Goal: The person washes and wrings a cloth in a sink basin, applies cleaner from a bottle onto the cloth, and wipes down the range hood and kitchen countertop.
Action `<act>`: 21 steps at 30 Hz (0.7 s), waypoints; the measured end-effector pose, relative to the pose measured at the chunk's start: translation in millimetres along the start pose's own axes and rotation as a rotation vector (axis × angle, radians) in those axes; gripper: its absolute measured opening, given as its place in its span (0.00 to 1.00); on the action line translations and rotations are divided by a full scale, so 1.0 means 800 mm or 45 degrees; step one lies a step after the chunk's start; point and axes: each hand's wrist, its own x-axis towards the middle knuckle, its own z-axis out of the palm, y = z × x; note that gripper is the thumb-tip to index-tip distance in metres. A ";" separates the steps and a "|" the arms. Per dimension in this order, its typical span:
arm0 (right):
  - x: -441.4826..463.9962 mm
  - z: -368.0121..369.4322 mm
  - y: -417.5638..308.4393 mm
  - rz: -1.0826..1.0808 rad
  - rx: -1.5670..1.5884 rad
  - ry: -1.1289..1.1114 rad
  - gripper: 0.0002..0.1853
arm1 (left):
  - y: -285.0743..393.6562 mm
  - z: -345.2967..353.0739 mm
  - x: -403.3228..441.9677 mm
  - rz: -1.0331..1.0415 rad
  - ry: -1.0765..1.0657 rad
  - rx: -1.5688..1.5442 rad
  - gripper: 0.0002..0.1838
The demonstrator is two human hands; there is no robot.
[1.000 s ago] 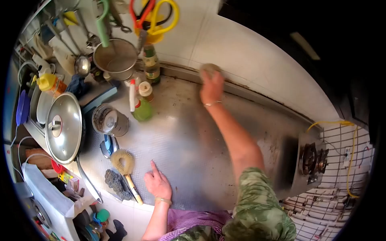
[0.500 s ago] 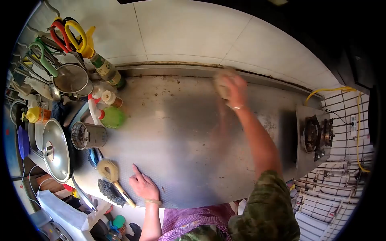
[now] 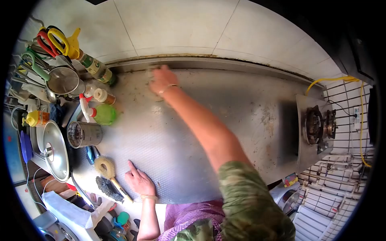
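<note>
A steel countertop (image 3: 193,132) with brown specks and smears lies before me. My right hand (image 3: 164,80) is at its back edge, by the raised metal lip, pressing a blurred beige cloth (image 3: 152,82) against the surface. The cloth is mostly hidden under the hand. Near the front edge, my left hand (image 3: 140,182) rests on the counter with its index finger stretched out and nothing in it. Just left of that hand lie a round scrub brush (image 3: 105,166) with a wooden handle and a dark steel-wool scourer (image 3: 108,188).
At left stand a green spray bottle (image 3: 105,115), a metal can (image 3: 90,134), a lidded pan (image 3: 56,150) and a glass bottle (image 3: 96,68). Scissors and strainers hang above them. A gas stove (image 3: 315,124) is at the right end. A tiled wall (image 3: 173,28) runs behind.
My right hand has swept left along the back of the counter with the cloth. My left hand stays on the counter. The view has shifted slightly.
</note>
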 end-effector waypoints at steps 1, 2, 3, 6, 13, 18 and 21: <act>0.012 0.013 -0.019 -0.077 -0.059 -0.041 0.18 | 0.003 0.000 0.000 -0.009 -0.010 -0.008 0.30; 0.021 0.015 -0.020 -0.099 -0.081 -0.043 0.17 | 0.005 0.000 0.001 -0.017 -0.020 -0.014 0.30; 0.028 0.015 -0.022 -0.116 -0.100 -0.051 0.17 | 0.004 -0.002 0.001 -0.026 -0.036 -0.014 0.30; 0.015 -0.006 0.022 -0.154 -0.158 -0.043 0.18 | -0.008 0.007 -0.002 0.011 -0.010 0.012 0.30; -0.091 -0.160 0.288 0.296 -0.305 0.166 0.26 | -0.010 0.007 0.002 0.000 0.003 0.023 0.29; -0.090 -0.200 0.294 0.804 -0.520 -0.027 0.25 | -0.005 -0.003 0.009 0.015 -0.009 0.005 0.30; -0.061 -0.144 0.196 0.629 -0.449 -0.109 0.26 | -0.008 -0.003 0.010 0.018 0.007 -0.020 0.30</act>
